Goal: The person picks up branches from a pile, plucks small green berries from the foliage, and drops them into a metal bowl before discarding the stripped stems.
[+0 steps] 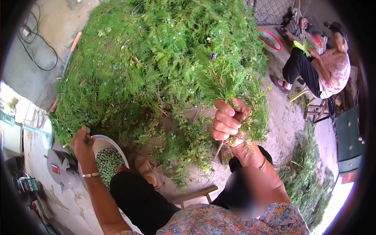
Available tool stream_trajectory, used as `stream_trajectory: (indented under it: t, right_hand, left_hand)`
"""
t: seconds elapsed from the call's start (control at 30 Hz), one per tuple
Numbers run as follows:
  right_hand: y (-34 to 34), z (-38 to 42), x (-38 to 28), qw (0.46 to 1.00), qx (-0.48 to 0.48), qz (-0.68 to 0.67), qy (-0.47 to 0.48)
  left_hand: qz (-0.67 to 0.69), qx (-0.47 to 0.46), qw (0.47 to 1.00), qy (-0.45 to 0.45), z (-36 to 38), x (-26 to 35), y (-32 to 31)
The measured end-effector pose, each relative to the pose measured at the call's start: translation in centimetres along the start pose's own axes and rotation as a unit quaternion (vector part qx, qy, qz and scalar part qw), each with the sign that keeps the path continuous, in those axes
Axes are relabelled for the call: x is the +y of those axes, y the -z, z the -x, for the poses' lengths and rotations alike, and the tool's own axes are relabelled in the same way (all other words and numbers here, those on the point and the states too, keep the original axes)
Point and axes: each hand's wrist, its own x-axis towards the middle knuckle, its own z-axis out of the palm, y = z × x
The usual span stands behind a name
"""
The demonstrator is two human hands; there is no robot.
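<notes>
Our right hand [229, 121] clamps a cypress sprig [239, 88] above the green heap [156, 58]; our left hand [81, 141], pinched shut, hovers at the bowl [102, 141] of green berries [109, 162], where loose ones could easily spill onto the ground.

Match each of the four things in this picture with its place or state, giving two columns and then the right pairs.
Things:
1. right hand
2. left hand
3. white bowl
4. red-rimmed basin

Places or states:
A. at the top right, beside the seated person
B. shut on a green sprig
C. holds small green berries
D. raised at the rim of the white bowl

Pairs: 1-B, 2-D, 3-C, 4-A
</notes>
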Motion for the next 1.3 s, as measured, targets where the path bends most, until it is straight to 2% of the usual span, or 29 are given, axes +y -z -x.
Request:
stream_trajectory:
  t: [0.03,0.07,0.1,0.17,0.2,0.27,0.3,0.4,0.43,0.5,0.57,0.63,0.67,0.7,0.73,0.77,0.8,0.87,0.93,0.97,1.0,1.07,1.1,1.13,1.17,1.2,1.23,1.27,1.3]
  right_hand:
    - [-0.1,0.0,0.0,1.0,-0.018,0.0,-0.011]
    - [-0.2,0.0,0.1,0.999,-0.037,-0.001,-0.024]
    - [-0.6,0.2,0.4,1.0,-0.007,0.011,-0.007]
    - [-1.0,0.3,0.4,1.0,-0.013,0.024,-0.01]
    - [-1.1,0.4,0.4,0.999,-0.014,0.037,-0.015]
    - [-0.7,0.3,0.3,0.998,-0.048,0.028,-0.025]
    - [-0.8,0.4,0.2,0.998,-0.043,0.028,-0.025]
    - [-0.4,0.4,0.2,0.999,-0.04,0.026,-0.018]
    - [-0.3,0.4,0.2,0.999,-0.012,0.036,0.003]
    - [-0.3,0.5,-0.2,0.998,0.029,0.049,0.022]
    - [-0.1,0.3,-0.3,0.998,0.028,0.046,0.025]
    - [-0.4,0.1,-0.2,0.998,0.034,0.034,0.025]
    - [-0.2,0.0,-0.1,0.998,0.035,0.034,0.032]
    - [0.1,-0.2,0.1,0.998,0.048,0.02,0.037]
    - [0.3,-0.3,0.2,0.997,0.06,0.008,0.047]
    - [-0.3,-0.3,0.3,0.992,0.106,0.006,0.061]
    - [-0.4,-0.3,0.6,0.977,0.189,0.005,0.096]
    - [-0.7,-0.7,1.0,0.952,0.28,0.049,0.115]
    - [0.1,-0.3,1.6,0.938,0.312,0.067,0.132]
    - [1.1,-0.2,2.1,0.938,0.312,0.083,0.13]
    - [1.1,-0.4,2.5,0.879,0.372,0.278,0.111]
    - [0.9,0.2,2.0,0.836,0.392,0.377,0.069]
    - [-0.3,0.1,1.5,0.84,0.387,0.373,0.069]
    - [-2.3,0.0,0.5,0.779,0.395,0.485,-0.049]
    - [-3.5,0.2,-0.1,0.692,0.395,0.582,-0.163]
    - [-3.3,0.5,0.3,0.693,0.395,0.582,-0.16]
    - [-2.8,0.9,1.2,0.55,0.321,0.749,-0.183]
    - [-2.3,1.3,2.0,0.375,0.232,0.876,-0.194]
    - [-1.9,1.6,2.4,0.369,0.239,0.878,-0.19]
  left_hand:
    - [-0.156,0.037,0.987,0.003,0.2,-1.0,2.1]
    - [-0.326,0.046,0.939,-0.096,-1.0,-4.4,6.0]
    - [-0.481,0.054,0.854,-0.192,-1.9,-7.1,8.9]
    - [-0.673,0.074,0.705,-0.212,3.4,-3.8,7.7]
    - [-0.672,0.075,0.705,-0.214,3.4,-4.1,8.7]
    - [-0.58,0.05,0.8,-0.146,2.5,-5.5,11.5]
    - [-0.58,0.067,0.791,-0.181,2.1,-6.4,12.6]
    - [-0.611,0.102,0.766,-0.173,1.1,-7.0,13.6]
    - [-0.612,0.098,0.765,-0.177,1.4,-6.2,12.6]
    - [-0.513,0.124,0.817,-0.233,3.7,-3.1,7.8]
    - [-0.305,0.041,0.94,-0.144,7.7,1.0,1.0]
    - [-0.233,-0.084,0.954,-0.168,13.0,4.1,-6.2]
    - [-0.175,-0.128,0.965,-0.148,14.9,3.4,-9.0]
    - [-0.164,-0.227,0.949,-0.142,16.2,2.7,-10.9]
    - [-0.129,-0.284,0.943,-0.114,18.0,1.9,-13.0]
    - [-0.119,-0.364,0.918,-0.101,19.0,1.1,-14.9]
    - [-0.071,-0.382,0.92,-0.048,21.2,1.0,-17.1]
    - [-0.04,-0.442,0.895,-0.049,23.3,0.6,-19.3]
    - [-0.042,-0.445,0.895,0.009,24.4,0.8,-20.1]
    - [-0.048,-0.421,0.906,0.001,24.3,0.7,-20.0]
    - [-0.006,-0.384,0.922,0.054,23.7,1.0,-19.9]
    - [0.134,-0.314,0.929,0.141,20.2,0.3,-18.6]
    - [0.132,-0.263,0.943,0.155,18.1,0.2,-17.7]
    - [0.171,-0.272,0.931,0.173,14.6,-1.7,-15.6]
    - [0.169,-0.225,0.94,0.192,11.7,-2.9,-13.9]
    - [0.158,-0.173,0.954,0.186,9.2,-4.3,-12.4]
    - [0.132,-0.125,0.961,0.206,7.6,-5.1,-11.6]
    - [0.107,-0.08,0.965,0.225,6.4,-5.6,-11.2]
    - [0.11,-0.089,0.964,0.225,5.2,-6.1,-11.0]
